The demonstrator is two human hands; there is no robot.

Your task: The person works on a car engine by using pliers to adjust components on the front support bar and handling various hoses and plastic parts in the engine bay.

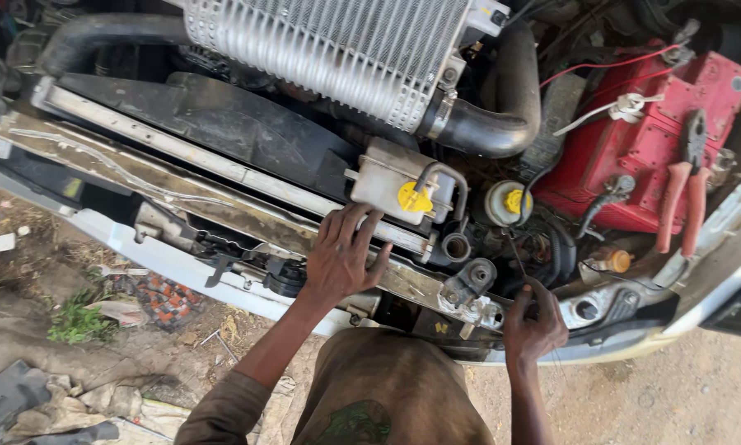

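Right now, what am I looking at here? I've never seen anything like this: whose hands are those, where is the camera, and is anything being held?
The camera sits on a person's head and looks down, so both hands are that person's own. They lean over the open front of a car. The left hand rests flat, fingers spread, on the metal crossbar, just below a pale fluid tank with a yellow cap. The right hand is curled at the front edge and seems to pinch a thin dark wire. Above is a silver finned cooler. To the right, red-handled pliers lie on the red battery cover.
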